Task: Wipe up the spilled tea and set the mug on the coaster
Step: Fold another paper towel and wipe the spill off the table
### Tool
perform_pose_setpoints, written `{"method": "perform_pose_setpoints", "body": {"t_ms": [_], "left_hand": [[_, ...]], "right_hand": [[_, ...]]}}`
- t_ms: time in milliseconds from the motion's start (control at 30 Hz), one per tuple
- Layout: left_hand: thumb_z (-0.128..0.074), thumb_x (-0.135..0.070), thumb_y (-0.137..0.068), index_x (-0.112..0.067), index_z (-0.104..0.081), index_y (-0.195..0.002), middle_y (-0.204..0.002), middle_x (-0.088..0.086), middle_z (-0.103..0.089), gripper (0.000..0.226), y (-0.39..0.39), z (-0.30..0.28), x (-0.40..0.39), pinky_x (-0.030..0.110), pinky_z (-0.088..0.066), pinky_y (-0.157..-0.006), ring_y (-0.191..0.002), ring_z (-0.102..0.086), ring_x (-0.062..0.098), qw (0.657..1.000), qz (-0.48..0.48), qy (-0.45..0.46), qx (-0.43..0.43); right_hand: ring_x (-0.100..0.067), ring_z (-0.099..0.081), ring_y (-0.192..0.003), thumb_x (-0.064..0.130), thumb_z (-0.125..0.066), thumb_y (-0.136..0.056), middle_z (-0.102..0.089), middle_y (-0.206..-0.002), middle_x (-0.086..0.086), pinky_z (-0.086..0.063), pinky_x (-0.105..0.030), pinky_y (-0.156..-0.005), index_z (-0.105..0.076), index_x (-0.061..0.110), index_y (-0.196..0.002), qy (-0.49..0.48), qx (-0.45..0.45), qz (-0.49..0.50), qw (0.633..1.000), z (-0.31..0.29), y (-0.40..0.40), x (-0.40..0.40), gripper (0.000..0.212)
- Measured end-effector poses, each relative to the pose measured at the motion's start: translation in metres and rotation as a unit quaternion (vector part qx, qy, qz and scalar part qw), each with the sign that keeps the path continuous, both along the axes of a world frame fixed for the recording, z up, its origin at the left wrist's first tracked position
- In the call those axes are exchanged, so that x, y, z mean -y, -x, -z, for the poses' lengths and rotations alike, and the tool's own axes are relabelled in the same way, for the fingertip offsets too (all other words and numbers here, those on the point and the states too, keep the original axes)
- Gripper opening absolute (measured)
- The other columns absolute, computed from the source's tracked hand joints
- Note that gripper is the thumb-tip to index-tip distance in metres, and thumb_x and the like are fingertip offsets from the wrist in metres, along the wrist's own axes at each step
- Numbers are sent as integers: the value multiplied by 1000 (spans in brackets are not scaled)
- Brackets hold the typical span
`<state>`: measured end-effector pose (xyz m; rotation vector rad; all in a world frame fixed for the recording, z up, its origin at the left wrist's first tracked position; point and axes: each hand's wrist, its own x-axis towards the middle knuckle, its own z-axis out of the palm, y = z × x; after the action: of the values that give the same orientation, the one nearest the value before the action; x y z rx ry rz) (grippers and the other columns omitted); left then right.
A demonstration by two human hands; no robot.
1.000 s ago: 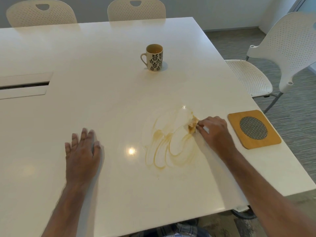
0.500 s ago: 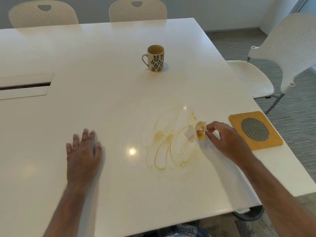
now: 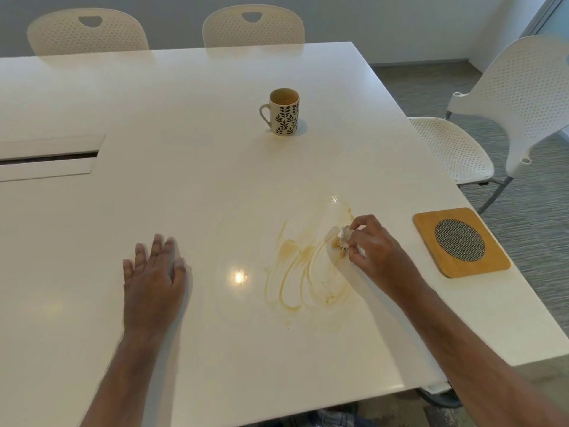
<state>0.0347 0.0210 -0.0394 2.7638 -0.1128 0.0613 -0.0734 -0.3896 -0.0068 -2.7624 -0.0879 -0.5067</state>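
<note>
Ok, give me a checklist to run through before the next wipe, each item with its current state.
1. Right hand grips the wad of tissue: ok.
2. Tissue has dry area left: cannot tell; the visible part is stained.
3. Spilled tea cleared: not ok, streaks remain.
4. Left hand flat on the table, clear of the streaks: ok.
5. Mug upright, away from the wiping: ok.
6. Coaster free for the mug: ok.

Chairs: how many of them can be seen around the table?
3. One chair stands behind the table's far edge at the left, a second chair beside it, and a third chair at the right side. Others may be outside the view.
</note>
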Motion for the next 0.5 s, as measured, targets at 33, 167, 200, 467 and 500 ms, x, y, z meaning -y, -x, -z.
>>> {"method": "perform_pose_setpoints", "body": {"t_ms": [33, 167, 200, 467, 500], "left_hand": [[-33, -43, -100, -18, -46, -157, -170, 4, -34, 64, 0, 0, 0, 54, -12, -129, -159, -24, 36, 1000, 0, 0, 0], [-31, -44, -100, -18, -45, -158, -170, 3, -33, 65, 1, -2, 1, 54, -12, -130, -160, -23, 35, 1000, 0, 0, -2], [-31, -44, -100, -17, -45, -158, -170, 3, -34, 66, 1, -2, 1, 54, -12, -130, -159, -23, 35, 1000, 0, 0, -1], [-31, -44, -100, -18, -45, -158, -170, 4, -34, 65, 1, -3, 0, 53, -10, -130, -160, -22, 35, 1000, 3, 4, 0], [-32, -44, -100, -18, -45, -158, -170, 4, -34, 65, 1, -2, 0, 53, -10, -130, -160, -22, 35, 1000, 3, 4, 0]], "right_hand": [[-16, -65, -85, 4, -74, -89, -55, -120, -4, -55, -28, -72, -67, 7, -88, -11, -3, -3, 1000, 0, 1, 0, 7], [-6, -63, -87, 9, -76, -90, -50, -127, 2, -55, -25, -70, -68, 15, -96, -45, -9, -14, 999, 2, 3, 0, 12], [-5, -63, -89, 10, -76, -91, -50, -127, 3, -55, -24, -71, -67, 17, -103, -54, -10, -8, 998, 3, 2, -1, 16], [-20, -67, -94, 2, -75, -90, -71, -110, 2, -59, -35, -79, -73, 16, -120, -73, -19, 2, 997, 5, -10, -17, 34], [-21, -67, -94, 1, -76, -89, -72, -109, 2, -59, -35, -79, -73, 15, -121, -60, -16, -8, 998, 4, -9, -18, 35]]}}
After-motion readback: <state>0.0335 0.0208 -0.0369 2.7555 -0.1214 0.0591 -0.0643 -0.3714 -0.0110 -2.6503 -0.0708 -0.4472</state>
